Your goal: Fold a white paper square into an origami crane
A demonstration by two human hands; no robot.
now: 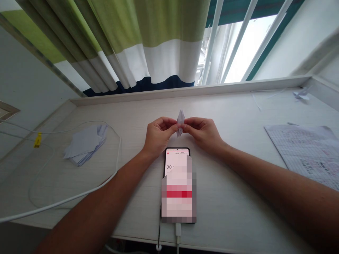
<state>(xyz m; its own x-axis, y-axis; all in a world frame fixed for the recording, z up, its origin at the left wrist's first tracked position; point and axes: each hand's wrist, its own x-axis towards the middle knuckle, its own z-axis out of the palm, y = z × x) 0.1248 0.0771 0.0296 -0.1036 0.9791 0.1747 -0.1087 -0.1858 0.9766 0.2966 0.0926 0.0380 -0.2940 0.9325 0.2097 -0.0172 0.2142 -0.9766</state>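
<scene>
A small piece of folded white paper (180,116) stands upright between my two hands, pointed at its top and bottom. My left hand (160,134) pinches its left side with thumb and fingers. From the other side, my right hand (203,132) grips the right edge in the same way. Both hands are just above the white table (225,197). Below them lies a phone (178,169) with its screen lit and partly pixelated.
A stack of white paper sheets (86,143) lies at the left, inside a loop of white cable (119,148). Written sheets (304,148) rest at the right. A crumpled paper scrap (302,94) sits in the far right corner. A charging plug (178,229) joins the phone's lower end.
</scene>
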